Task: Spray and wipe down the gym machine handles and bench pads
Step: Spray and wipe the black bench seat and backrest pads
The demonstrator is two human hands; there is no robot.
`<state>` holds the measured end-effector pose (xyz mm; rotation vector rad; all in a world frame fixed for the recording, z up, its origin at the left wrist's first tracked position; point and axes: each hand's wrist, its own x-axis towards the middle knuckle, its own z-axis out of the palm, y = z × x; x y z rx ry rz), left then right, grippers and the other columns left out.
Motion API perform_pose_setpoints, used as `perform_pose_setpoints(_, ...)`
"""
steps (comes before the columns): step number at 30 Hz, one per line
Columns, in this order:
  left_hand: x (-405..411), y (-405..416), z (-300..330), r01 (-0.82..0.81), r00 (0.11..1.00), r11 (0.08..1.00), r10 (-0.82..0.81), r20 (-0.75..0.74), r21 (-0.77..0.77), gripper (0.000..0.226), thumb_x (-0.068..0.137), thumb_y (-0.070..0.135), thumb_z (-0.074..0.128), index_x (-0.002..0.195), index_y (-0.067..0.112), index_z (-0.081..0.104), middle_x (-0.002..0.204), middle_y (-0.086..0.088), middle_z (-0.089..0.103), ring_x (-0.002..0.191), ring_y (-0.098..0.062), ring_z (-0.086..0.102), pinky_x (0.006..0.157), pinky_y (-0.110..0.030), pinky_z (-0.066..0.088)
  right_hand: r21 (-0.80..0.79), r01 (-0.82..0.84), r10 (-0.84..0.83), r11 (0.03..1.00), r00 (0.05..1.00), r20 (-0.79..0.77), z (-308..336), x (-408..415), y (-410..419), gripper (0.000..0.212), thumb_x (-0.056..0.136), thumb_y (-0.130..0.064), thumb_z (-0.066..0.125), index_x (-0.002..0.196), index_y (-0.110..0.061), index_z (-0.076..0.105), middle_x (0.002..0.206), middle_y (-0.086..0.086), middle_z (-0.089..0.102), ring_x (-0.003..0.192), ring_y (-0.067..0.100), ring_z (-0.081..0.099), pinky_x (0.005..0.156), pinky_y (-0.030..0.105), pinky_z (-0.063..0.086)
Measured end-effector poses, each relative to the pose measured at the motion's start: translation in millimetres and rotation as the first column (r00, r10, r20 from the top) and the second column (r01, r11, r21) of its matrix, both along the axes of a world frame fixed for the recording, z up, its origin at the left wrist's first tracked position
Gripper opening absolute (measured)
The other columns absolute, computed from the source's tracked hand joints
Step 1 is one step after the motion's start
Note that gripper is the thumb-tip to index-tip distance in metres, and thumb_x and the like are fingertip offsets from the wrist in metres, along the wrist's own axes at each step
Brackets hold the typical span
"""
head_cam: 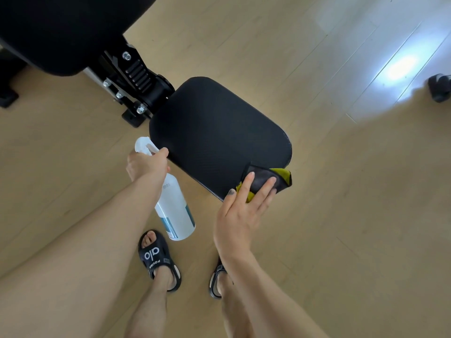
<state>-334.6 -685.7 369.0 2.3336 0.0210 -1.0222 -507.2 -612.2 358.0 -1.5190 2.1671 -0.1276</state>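
My right hand (240, 211) presses the folded black-and-yellow microfibre cloth (266, 182) flat on the near-right corner of the black padded seat pad (214, 132). My left grip (146, 164) holds the white plastic spray bottle (174, 208). Wipe in overlapping passes toward the far edge.

Large black padded backrest (56, 32): cut off by top and left edges. White plastic spray bottle (174, 211): neck hidden under left hand (144, 164) fingers; label print too small to read. Folded black-and-yellow cloth (271, 180): near half hidden under right hand (240, 215) fingers. Black wheeled object (439, 90): cropped at right edge, unidentifiable. Right black sandal (217, 279): mostly behind the forearm.
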Motion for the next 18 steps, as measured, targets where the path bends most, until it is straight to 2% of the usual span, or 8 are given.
perform_pose_setpoints(2,1,0,-1,0.012,1.000,1.000,-0.012,0.003,0.000,0.035,0.087,0.031,0.067,0.110,0.018,0.044,0.077,-0.003,0.067,0.061,-0.011,0.055,0.072,-0.032,0.044,-0.006,-0.077,0.076,0.997,0.994,-0.082,-5,-10,-8,0.057,0.107,-0.039,0.022,0.161,-0.022,0.018,0.168,0.015,-0.007,0.154,0.037,-0.005,0.119,0.035,0.015)
perform_pose_setpoints(4,3,0,-1,0.017,1.000,1.000,-0.017,-0.001,0.003,0.037,0.088,0.031,0.067,0.114,0.018,0.044,0.085,-0.005,0.069,0.060,-0.009,0.054,0.069,-0.032,0.043,-0.020,-0.170,0.164,0.985,0.972,-0.171,-12,-24,-32,0.058,0.106,-0.041,0.014,0.161,-0.022,0.020,0.168,0.017,0.003,0.153,0.040,-0.003,0.124,0.047,0.011)
perform_pose_setpoints(6,5,0,-3,0.017,1.000,1.000,-0.016,-0.010,0.002,0.041,0.088,0.032,0.067,0.120,0.015,0.048,0.086,-0.005,0.069,0.061,-0.009,0.055,0.063,-0.029,0.041,-0.007,-0.200,0.195,0.980,0.962,-0.190,-14,-33,-67,0.058,0.105,-0.042,0.012,0.161,-0.026,0.019,0.169,0.014,0.003,0.154,0.037,-0.007,0.125,0.050,0.002)
perform_pose_setpoints(8,7,1,-5,0.019,1.000,1.000,-0.020,-0.023,-0.004,0.040,0.088,0.033,0.067,0.119,0.012,0.052,0.081,-0.004,0.069,0.062,-0.012,0.056,0.053,-0.028,0.037,0.031,-0.234,0.236,0.972,0.950,-0.203,-12,-32,-102,0.057,0.105,-0.044,0.011,0.161,-0.031,0.015,0.169,0.009,-0.002,0.155,0.031,-0.011,0.124,0.052,0.000)
perform_pose_setpoints(10,8,2,-6,0.027,0.999,1.000,-0.027,-0.037,-0.006,0.039,0.087,0.034,0.067,0.116,0.010,0.054,0.082,-0.005,0.069,0.062,-0.013,0.057,0.051,-0.027,0.037,0.041,-0.341,0.341,0.939,0.909,-0.238,-7,-19,-125,0.059,0.104,-0.045,0.009,0.161,-0.030,0.014,0.169,0.008,-0.003,0.155,0.029,-0.011,0.124,0.053,-0.002)
perform_pose_setpoints(13,11,4,-7,0.036,0.998,0.999,-0.036,-0.047,-0.020,0.036,0.087,0.033,0.067,0.111,0.009,0.057,0.087,-0.007,0.072,0.058,-0.012,0.057,0.050,-0.026,0.037,0.022,-0.610,0.593,0.792,0.761,-0.264,-6,11,-127,0.058,0.106,-0.045,0.009,0.160,-0.029,0.018,0.169,0.008,0.006,0.156,0.030,-0.003,0.125,0.052,0.000)
perform_pose_setpoints(15,14,3,-7,0.045,0.997,0.999,-0.046,-0.055,-0.028,0.034,0.086,0.033,0.068,0.109,0.009,0.058,0.081,-0.006,0.071,0.057,-0.013,0.056,0.051,-0.026,0.039,0.029,-0.776,0.751,0.630,0.600,-0.276,-7,20,-104,0.056,0.107,-0.043,0.013,0.160,-0.029,0.021,0.169,0.007,0.012,0.156,0.031,0.002,0.125,0.053,0.005)
perform_pose_setpoints(18,21,4,-5,0.079,0.995,0.997,-0.080,-0.068,-0.017,0.033,0.085,0.034,0.069,0.104,0.012,0.053,0.080,-0.006,0.071,0.059,-0.012,0.057,0.054,-0.027,0.042,0.106,-0.916,0.907,0.386,0.356,-0.224,-5,6,-62,0.055,0.107,-0.043,0.020,0.160,-0.030,0.022,0.169,0.004,0.013,0.156,0.029,0.002,0.124,0.053,0.009)
